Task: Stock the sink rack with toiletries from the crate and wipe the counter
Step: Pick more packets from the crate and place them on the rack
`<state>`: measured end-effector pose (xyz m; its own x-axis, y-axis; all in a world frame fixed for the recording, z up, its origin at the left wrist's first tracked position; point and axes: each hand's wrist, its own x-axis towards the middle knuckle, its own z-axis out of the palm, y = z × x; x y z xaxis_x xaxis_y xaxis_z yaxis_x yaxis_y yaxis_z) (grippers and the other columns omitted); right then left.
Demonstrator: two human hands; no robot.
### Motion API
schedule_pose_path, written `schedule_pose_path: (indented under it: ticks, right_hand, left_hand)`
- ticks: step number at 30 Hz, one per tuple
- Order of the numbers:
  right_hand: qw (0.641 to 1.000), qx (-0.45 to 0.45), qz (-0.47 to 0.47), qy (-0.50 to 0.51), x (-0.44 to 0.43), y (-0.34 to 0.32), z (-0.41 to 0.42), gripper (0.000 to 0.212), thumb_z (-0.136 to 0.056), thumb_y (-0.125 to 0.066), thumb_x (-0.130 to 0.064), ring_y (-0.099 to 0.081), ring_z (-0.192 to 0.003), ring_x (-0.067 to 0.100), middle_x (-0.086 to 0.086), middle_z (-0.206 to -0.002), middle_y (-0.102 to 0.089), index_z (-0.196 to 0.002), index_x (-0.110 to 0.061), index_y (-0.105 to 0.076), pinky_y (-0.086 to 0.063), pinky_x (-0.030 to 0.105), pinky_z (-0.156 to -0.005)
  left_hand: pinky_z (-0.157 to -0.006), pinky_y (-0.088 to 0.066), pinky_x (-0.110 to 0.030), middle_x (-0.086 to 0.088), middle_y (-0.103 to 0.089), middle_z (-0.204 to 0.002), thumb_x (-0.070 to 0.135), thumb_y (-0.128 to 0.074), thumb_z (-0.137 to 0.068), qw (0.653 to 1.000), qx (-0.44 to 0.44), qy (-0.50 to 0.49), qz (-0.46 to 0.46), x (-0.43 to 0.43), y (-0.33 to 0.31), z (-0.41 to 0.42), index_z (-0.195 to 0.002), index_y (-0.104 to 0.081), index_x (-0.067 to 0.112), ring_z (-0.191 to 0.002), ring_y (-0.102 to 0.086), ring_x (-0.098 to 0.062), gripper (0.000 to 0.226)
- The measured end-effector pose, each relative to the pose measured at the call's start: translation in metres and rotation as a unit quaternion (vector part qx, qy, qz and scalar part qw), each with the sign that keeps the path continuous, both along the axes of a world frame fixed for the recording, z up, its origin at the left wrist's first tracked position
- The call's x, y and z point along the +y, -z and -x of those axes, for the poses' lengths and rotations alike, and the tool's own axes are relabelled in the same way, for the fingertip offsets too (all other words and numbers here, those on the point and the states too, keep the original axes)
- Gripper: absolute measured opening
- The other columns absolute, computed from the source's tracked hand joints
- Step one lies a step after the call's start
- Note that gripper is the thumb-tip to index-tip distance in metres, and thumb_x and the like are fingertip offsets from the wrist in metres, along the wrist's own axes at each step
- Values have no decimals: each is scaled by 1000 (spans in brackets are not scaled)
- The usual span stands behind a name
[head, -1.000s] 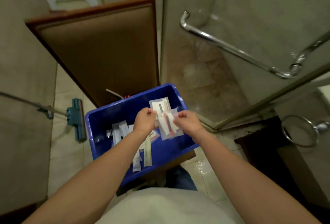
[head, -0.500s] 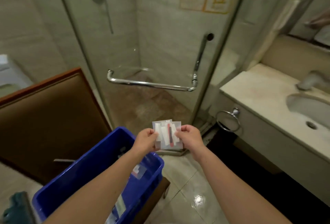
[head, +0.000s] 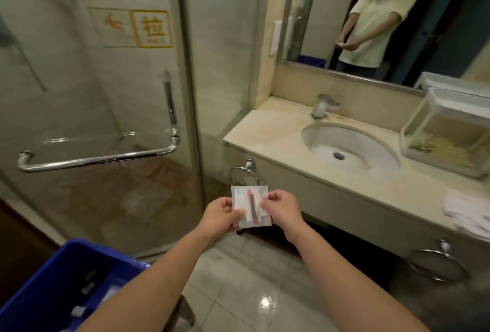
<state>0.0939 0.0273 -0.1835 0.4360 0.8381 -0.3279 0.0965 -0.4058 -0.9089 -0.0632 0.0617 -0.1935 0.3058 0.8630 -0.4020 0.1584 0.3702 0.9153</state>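
Counter (head: 267, 122) with sink (head: 352, 143) beside glass shower (head: 106, 98)

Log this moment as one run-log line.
left hand pinches toiletry packets | right hand pinches them | short of counter | rack right of sink | crate lower left

The toiletry packets (head: 250, 205) are see-through with white bits inside, plus one red and black strip. The crate (head: 106, 252) is bright blue. The desk (head: 265, 125) is creamy beige with faint orange mottling, and the sink basin (head: 350, 146) is white. The rack (head: 424, 119) is clear with a white lid. The shower-door sign (head: 152, 28) is orange and yellow. The floor tiles (head: 238, 278) are glossy grey-beige.
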Motion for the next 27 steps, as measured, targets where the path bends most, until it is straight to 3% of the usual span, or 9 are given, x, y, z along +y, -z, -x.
schedule_pose_path:
  ticks: [3,6,10,17,27]
  right_hand:
    - [1000,0,-1,12,-22,-3,-53,11,-81,-61,-5,-69,-89,27,10,-93,-71,-90,-8,-66,-58,45,-77]
    - [1000,-4,-1,18,-43,-6,-100,15,-81,-62,-7,-67,-94,27,9,-100,-69,-96,-9,-63,-54,38,-68]
    - [999,-20,0,35,-72,-10,-155,22,-77,-66,-7,-64,-86,20,7,-100,-68,-97,-10,-59,-44,25,-59]
    - [992,-28,-15,118,-110,-11,-234,29,-70,-74,-7,-66,-91,25,10,-98,-68,-94,-9,-57,-52,34,-72]
    - [975,-29,-5,219,-121,-8,-321,36,-70,-77,-13,-63,-85,19,8,-99,-67,-100,-11,-57,-44,24,-59]
  left_hand:
    - [-52,-52,-23,-7,-70,-81,5,-65,-88,1000,1,15,-2,-12,-1,-54,-102,-60,7,-66,-65,-13,15]
    - [-52,-52,-22,-4,-69,-77,4,-64,-89,999,-11,32,-1,-24,-3,-104,-97,-60,9,-64,-64,-10,11]
    - [-58,-54,-24,-2,-71,-79,6,-64,-87,998,-8,57,-3,-40,-3,-164,-98,-62,9,-70,-66,-11,12]
    - [-60,-56,-23,-3,-71,-89,12,-65,-89,994,2,107,-11,-64,-7,-256,-104,-61,10,-80,-68,-12,16]
    - [-65,-59,-29,-9,-66,-89,14,-63,-88,980,34,194,-40,-52,-8,-365,-101,-63,5,-77,-64,-18,16]
